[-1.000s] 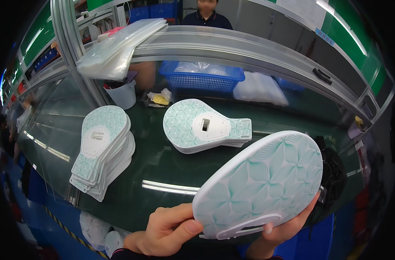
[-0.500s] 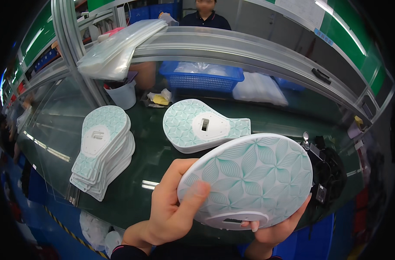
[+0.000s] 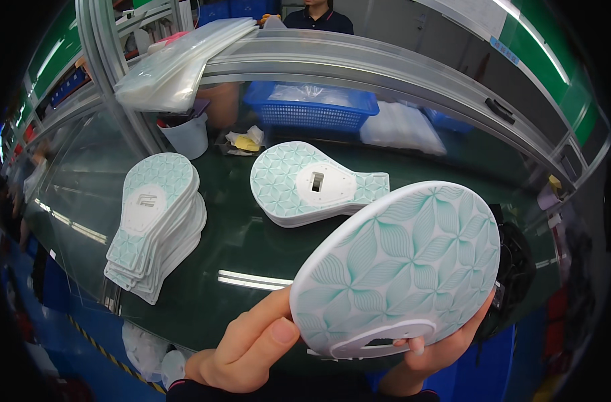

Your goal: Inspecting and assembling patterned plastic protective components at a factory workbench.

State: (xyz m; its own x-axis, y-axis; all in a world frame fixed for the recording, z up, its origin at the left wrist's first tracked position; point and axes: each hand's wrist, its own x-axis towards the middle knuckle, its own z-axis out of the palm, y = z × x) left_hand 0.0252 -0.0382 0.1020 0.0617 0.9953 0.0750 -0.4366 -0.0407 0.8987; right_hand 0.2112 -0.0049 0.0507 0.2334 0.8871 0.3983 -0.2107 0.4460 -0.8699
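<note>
I hold a white oval plastic shell (image 3: 402, 264) with a teal leaf pattern close to the camera, tilted up toward me. My left hand (image 3: 248, 348) grips its lower left edge with the thumb against the rim. My right hand (image 3: 433, 352) supports it from below at the right, fingertips at the slot in its lower edge. On the dark green table (image 3: 252, 251) beyond lies a similar patterned shell (image 3: 312, 182) with a white centre and a small opening. A stack of several flat patterned shells (image 3: 155, 224) sits at the left.
A blue basket (image 3: 312, 107) stands at the back under a grey curved rail (image 3: 386, 67). Clear plastic bags (image 3: 178, 60) lie on the rail's left end. A white cup (image 3: 183, 134) is behind the stack. A person in dark clothes (image 3: 317, 17) stands beyond the rail.
The shell has come closer to the camera and tilted up. My left hand slid from across its face down to its lower left edge.
</note>
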